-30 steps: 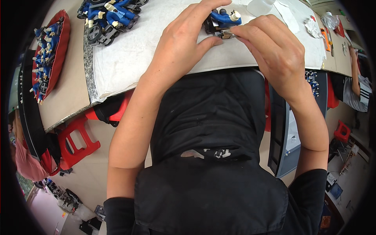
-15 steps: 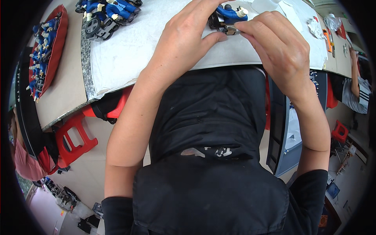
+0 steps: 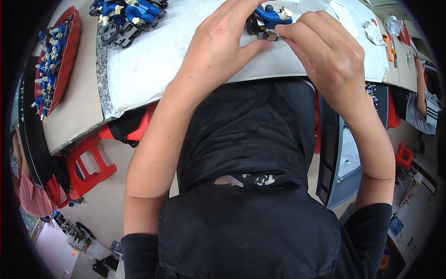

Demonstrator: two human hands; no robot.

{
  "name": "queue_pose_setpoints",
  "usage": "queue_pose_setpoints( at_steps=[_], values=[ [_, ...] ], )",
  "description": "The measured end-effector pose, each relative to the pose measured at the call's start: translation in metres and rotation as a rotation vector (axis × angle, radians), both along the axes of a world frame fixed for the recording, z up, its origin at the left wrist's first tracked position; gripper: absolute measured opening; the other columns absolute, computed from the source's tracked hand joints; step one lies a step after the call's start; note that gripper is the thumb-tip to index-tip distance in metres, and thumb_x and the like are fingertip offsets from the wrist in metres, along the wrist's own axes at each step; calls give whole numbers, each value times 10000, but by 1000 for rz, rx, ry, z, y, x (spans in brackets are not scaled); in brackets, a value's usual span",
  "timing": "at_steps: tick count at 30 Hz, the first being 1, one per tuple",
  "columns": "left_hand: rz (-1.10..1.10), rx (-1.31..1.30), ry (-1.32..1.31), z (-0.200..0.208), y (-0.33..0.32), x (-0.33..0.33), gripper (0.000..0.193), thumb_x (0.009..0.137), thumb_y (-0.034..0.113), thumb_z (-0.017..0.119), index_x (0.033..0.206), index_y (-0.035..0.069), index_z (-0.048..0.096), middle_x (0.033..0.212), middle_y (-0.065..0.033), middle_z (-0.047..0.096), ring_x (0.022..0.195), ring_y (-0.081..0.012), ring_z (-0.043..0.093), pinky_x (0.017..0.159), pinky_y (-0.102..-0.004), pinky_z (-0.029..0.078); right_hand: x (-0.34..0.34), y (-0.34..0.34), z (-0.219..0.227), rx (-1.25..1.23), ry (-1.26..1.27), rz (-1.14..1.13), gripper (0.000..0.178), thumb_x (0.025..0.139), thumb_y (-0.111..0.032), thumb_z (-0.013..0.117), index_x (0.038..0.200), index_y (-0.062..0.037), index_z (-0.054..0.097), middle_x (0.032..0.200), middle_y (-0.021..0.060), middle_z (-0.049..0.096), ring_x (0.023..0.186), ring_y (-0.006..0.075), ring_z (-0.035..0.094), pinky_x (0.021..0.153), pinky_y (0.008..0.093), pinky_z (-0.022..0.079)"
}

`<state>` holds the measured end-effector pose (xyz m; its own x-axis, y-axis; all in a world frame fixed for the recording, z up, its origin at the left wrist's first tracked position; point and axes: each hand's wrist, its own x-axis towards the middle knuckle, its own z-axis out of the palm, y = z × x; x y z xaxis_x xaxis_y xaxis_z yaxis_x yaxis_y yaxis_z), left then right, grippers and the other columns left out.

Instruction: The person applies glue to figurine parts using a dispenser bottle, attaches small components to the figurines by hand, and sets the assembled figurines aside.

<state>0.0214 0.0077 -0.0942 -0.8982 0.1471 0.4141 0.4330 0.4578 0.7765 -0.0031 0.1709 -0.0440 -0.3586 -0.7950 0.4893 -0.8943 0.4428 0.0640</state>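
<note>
At the top of the view, a blue toy figure [image 3: 275, 16] with a cream hand sits against a dark, wheeled toy vehicle [image 3: 252, 25] with grey and tan parts. My left hand [image 3: 220, 44] curves round the vehicle's left side. Its thumb reaches along the near side, and its other fingertips run out past the upper edge. Pinched together, the thumb and forefinger of my right hand [image 3: 332, 53] meet the vehicle's near right end. What lies between those fingertips is small and mostly covered; I cannot make it out.
White paper [image 3: 153, 60] covers the worktop. More blue figures on grey wheeled vehicles [image 3: 123, 35] stand at the left. Beyond, a red tray [image 3: 69, 58] holds several figures. Crumpled tissue [image 3: 373, 33] and an orange tube [image 3: 388, 48] lie right. Red stools [image 3: 90, 165] stand below; other people sit either side.
My right hand has shifted slightly left and up, its pinch staying at the vehicle. The left thumb has stretched a little further right. The toy has moved slightly left.
</note>
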Motion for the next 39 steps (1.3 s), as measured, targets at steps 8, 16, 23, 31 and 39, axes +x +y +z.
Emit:
queue_pose_setpoints(
  at_steps=[8, 16, 23, 31, 39],
  values=[
    [165, 57, 53, 1, 17, 2, 468, 689, -1, 624, 1124, 59, 461, 1005, -157, 530, 894, -289, 556, 765, -323, 444, -1, -2, 2, -14, 4, -3, 178, 632, -12, 658, 794, -45, 591, 695, 45, 516, 653, 197, 530, 559, 302, 420],
    [179, 67, 31, 0, 16, 3, 477, 654, -39, 611, 1101, 47, 469, 1001, -159, 536, 907, -299, 555, 766, -325, 445, -6, -7, 5, 18, -67, 30, 164, 638, -5, 651, 783, -43, 584, 700, 41, 506, 636, 199, 515, 548, 304, 413],
    [208, 72, 61, -1, 19, -1, 449, 662, -41, 595, 1087, 41, 475, 980, -162, 549, 908, -297, 558, 768, -326, 446, -15, -7, 13, 157, -62, 42, 79, 695, -3, 577, 771, -3, 555, 723, 83, 532, 650, 227, 550, 558, 298, 451],
    [281, -11, 6, -4, 22, 0, 489, 656, 13, 663, 1098, 96, 474, 931, -117, 562, 841, -272, 567, 723, -344, 456, -3, -10, 1, 80, 40, 2, 159, 645, -40, 565, 802, -46, 543, 813, 45, 518, 693, 204, 544, 575, 316, 452],
    [229, -15, -83, -3, 20, 2, 581, 686, 59, 662, 1194, 68, 380, 1061, -135, 551, 952, -248, 555, 838, -341, 440, -31, -5, 3, -89, -189, 31, 324, 661, -16, 661, 962, -34, 543, 835, 115, 627, 789, 267, 615, 652, 311, 497]
  ],
)
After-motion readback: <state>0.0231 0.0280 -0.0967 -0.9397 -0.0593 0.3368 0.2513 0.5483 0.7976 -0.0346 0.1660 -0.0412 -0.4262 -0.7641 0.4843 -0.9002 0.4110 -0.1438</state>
